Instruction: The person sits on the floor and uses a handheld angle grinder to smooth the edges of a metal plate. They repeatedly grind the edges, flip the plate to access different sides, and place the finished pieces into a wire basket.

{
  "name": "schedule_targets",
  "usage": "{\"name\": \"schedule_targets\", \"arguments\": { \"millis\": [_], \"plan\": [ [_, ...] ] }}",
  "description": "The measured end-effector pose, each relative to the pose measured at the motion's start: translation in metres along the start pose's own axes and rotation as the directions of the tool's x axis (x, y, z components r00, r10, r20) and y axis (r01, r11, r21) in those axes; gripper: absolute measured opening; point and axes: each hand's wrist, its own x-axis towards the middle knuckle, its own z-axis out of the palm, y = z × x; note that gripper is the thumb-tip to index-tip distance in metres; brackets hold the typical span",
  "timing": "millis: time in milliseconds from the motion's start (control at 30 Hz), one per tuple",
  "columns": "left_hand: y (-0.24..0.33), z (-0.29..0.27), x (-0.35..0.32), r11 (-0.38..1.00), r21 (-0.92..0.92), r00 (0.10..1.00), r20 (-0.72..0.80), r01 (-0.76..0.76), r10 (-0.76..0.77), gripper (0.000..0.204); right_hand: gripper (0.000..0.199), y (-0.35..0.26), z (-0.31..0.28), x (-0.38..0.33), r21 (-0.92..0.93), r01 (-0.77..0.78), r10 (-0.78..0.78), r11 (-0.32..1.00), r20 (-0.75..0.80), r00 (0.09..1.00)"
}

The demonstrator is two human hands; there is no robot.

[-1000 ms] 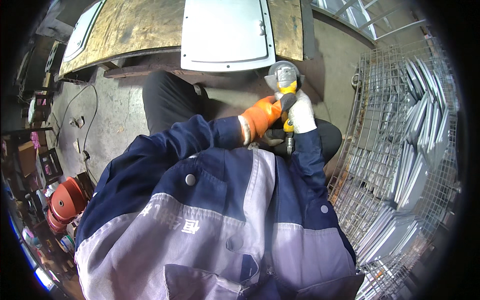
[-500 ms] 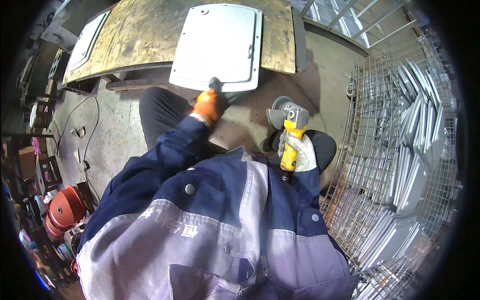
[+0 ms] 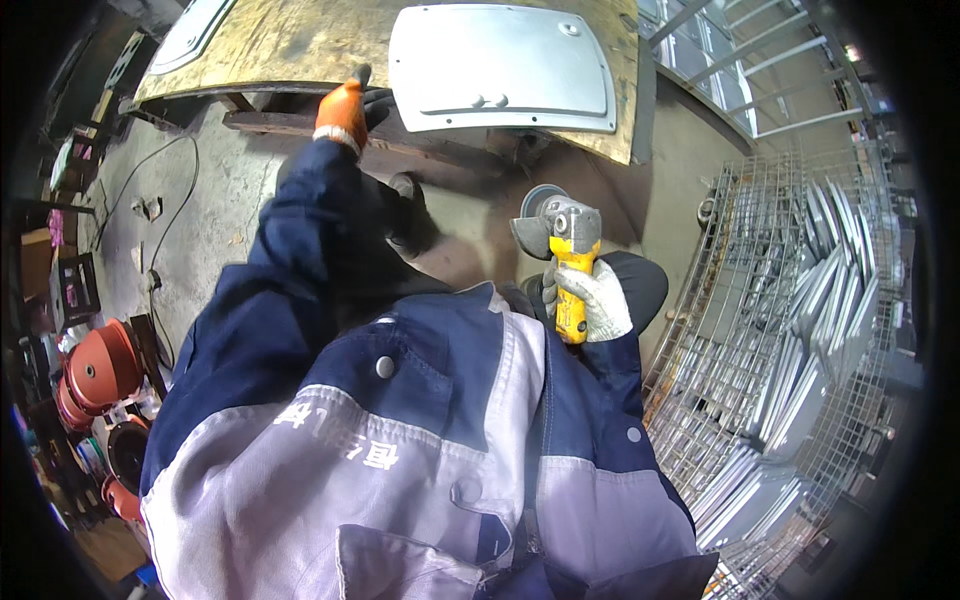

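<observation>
In my right hand (image 3: 592,297), gloved in white, is a yellow angle grinder (image 3: 572,315). Its grey head and guard point away from me, and the disc shows at the far end. A white panel (image 3: 500,65) with rounded corners lies on the wooden bench top, its near edge jutting past the board. It has small holes along the rim, a round fitting at the far right and two small knobs near the front. My left hand (image 3: 345,115), in an orange and black glove, is open beside the panel's left edge, thumb stretched out; whether the fingertips touch it, I cannot tell.
The worn wooden bench (image 3: 300,50) spans the far side, with a second white panel (image 3: 190,35) at its left. A wire mesh cage (image 3: 700,330) holding several stacked metal plates stands at my right. At left are a cable (image 3: 195,200) on the floor and reddish round parts (image 3: 105,365).
The white panel has turned about a quarter turn clockwise and sits farther right. My left hand has moved from its near edge to its left side. The grinder has shifted slightly left.
</observation>
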Motion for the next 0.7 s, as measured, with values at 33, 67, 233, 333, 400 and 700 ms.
{"name": "schedule_targets", "arguments": {
  "millis": [33, 67, 233, 333, 400, 700],
  "plan": [
    [-0.007, 0.006, -0.026, 0.983, -0.106, 0.988, -0.001, -0.151, 0.152, 0.066, 0.027, -0.004, 0.007, 0.006, -0.005, -0.019, 0.02, 1.0, 0.012, 1.0],
    [-0.014, 0.011, -0.056, 0.981, -0.016, 0.981, -0.033, -0.192, 0.191, 0.066, 0.027, -0.008, 0.012, 0.015, -0.109, 0.0, -0.002, 0.994, -0.014, 1.0],
    [-0.049, 0.043, -0.185, 0.893, -0.096, 0.816, 0.459, 0.439, -0.351, 0.047, 0.035, -0.013, 0.042, 0.087, -0.448, 0.148, -0.116, 0.882, 0.099, 0.988],
    [-0.058, 0.063, -0.208, 0.829, -0.135, 0.715, 0.592, 0.543, -0.372, 0.052, 0.033, -0.001, 0.07, 0.134, -0.578, 0.262, -0.214, 0.773, 0.151, 0.965],
    [-0.058, 0.069, -0.201, 0.891, -0.156, 0.763, 0.591, 0.427, -0.262, 0.051, 0.033, 0.003, 0.088, 0.152, -0.534, 0.228, -0.177, 0.814, 0.146, 0.973],
    [-0.059, 0.08, -0.193, 0.967, -0.221, 0.835, 0.502, -0.126, 0.224, 0.045, 0.027, -0.004, 0.106, 0.156, -0.804, 0.372, -0.349, 0.463, 0.22, 0.911]
  ]
}}
